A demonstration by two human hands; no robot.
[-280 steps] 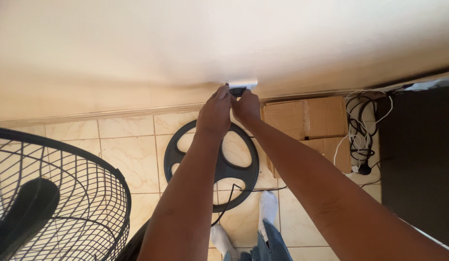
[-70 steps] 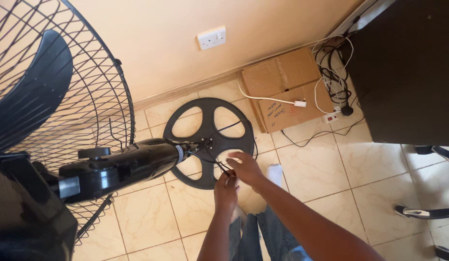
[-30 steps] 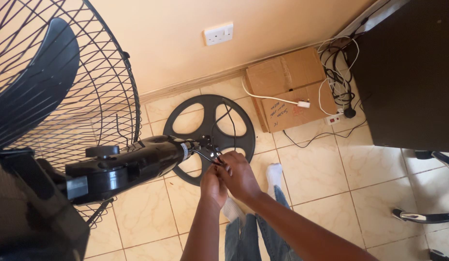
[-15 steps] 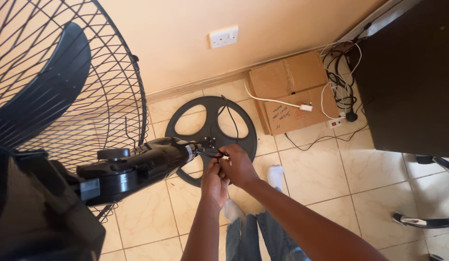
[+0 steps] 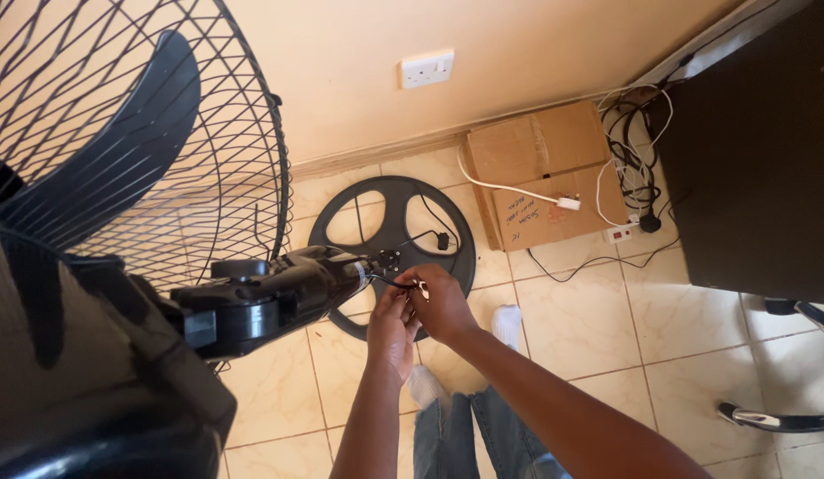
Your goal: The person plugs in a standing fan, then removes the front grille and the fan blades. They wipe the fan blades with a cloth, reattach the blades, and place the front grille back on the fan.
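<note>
Two hands at frame centre: left hand (image 5: 392, 321) and right hand (image 5: 443, 302) pinch a thin black wire (image 5: 396, 282) at the fan neck (image 5: 288, 288) end. Round base (image 5: 390, 239) just behind; open tile lower right.

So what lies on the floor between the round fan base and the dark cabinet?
In the head view, a flattened cardboard box with a white plug lying on it.
</note>
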